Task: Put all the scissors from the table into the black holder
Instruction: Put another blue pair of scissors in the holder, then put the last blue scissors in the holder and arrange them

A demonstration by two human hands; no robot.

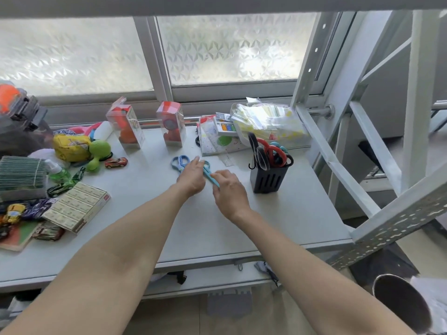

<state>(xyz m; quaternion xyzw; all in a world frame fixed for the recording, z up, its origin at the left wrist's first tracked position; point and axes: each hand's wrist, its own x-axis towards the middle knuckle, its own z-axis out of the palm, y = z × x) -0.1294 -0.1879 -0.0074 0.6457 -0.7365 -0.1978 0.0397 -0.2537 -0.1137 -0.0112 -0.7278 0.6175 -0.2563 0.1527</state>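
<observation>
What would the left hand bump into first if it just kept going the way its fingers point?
Probably the blue scissors lying just beyond the left hand's fingertips; depth is hard to judge, so it may already be touching them.

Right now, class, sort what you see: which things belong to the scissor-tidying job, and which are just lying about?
Belong to the job:
black holder, already holding scissors
blue scissors on the table
teal scissors on the table
left hand
right hand

Just lying about:
red toy car
green rattle
two clear toy boxes
carton of small boxes
</observation>
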